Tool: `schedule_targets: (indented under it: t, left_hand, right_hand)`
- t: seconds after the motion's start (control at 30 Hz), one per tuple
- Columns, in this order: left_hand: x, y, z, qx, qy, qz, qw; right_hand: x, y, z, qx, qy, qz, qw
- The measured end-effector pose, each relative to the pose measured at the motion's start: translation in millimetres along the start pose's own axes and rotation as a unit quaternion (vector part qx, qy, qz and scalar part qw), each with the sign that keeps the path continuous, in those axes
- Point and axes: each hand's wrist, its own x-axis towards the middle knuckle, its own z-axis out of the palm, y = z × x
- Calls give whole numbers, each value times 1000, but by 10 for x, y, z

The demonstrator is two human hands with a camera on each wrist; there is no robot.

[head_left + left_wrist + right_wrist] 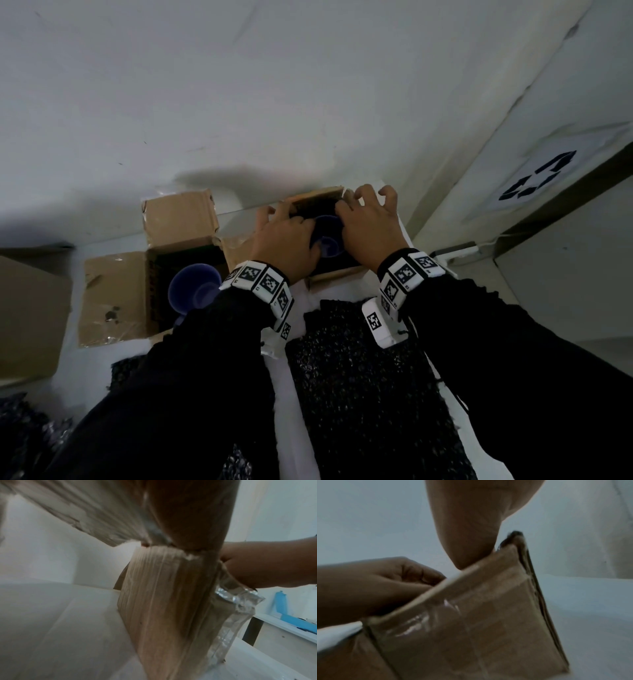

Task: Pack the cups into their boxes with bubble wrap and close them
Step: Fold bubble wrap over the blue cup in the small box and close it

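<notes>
You are working both hands into the open top of the right-hand box (337,272), a brown cardboard carton standing on the white table (239,219) close to the wall. Your left hand (287,245) is reaching in from the left with its fingers curled down over the near-left rim, seemingly against the blue cup (329,236) that is sitting upright inside on dark lining; whether those fingers are actually gripping the cup or the carton edge cannot be told. Your right hand (370,222) is lying over the box's right side, fingers bent and spread, their tips arching over the far flap (317,197). The right wrist view, badly blurred, is showing your right thumb (467,536) pressing on the top edge of a taped cardboard wall (471,628); the left wrist view is showing only a carton corner (163,601) with loose clear tape (240,601).

To the left, a second box (185,246) is standing open with its flaps splayed, a second blue cup (195,291) resting inside, partly hidden by your left sleeve (191,394). A sheet of black bubble wrap (363,394) is lying flat on the table between your forearms, just in front of the right-hand box. A large carton (30,318) is sitting at the far left edge.
</notes>
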Motion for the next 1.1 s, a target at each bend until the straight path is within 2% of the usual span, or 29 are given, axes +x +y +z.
schedule_targets:
  t: [0.17,0.27,0.33,0.43,0.5,0.57,0.63,0.67,0.73,0.8,0.9,0.97,1.03,1.1]
  left_hand:
    - [-224,74,-87,-29,5,22,999]
    - [-473,154,-186,-76,44,20,996]
    - [-664,242,-210,-88,68,34,993]
    - [-974,400,-147,-113,70,65,989]
    - [-1167,489,-82,-125,24,77,989]
    - [-1341,559,-3,-114,-57,89,988]
    - [-1500,607,68,-98,-114,92,984]
    - [-1569,626,103,-98,-133,90,982]
    - [-1685,651,171,-101,-152,82,980]
    - [-1775,668,203,-108,-145,77,980]
    - [-1827,702,158,-133,-87,85,984]
    - [-1825,735,98,-112,-54,104,987]
    - [-1805,739,62,-88,-33,121,988]
    - [-1771,737,47,-87,2,131,988]
  right_hand:
    - [-406,-9,-192,92,48,57,993]
    - [-798,-10,-294,197,54,57,977]
    - [-1087,-17,-324,272,31,38,961]
    - [-1549,-71,-295,293,-31,34,955]
    - [-1862,-142,-255,266,-85,67,958]
    - [-2140,-233,-225,177,-157,117,965]
    - [-2354,-321,-191,119,-214,128,961]
    - [-2432,-357,-168,114,-218,121,962]
    - [-2523,-407,-134,135,-191,115,965]
    - [-2555,-445,-138,160,-140,105,971]
    - [-2550,-450,-175,196,-58,95,974]
    - [-2516,-415,-253,222,-27,73,972]
    - [-2474,-385,-377,277,-15,60,959]
    - [-2435,-371,-500,350,-22,81,933]
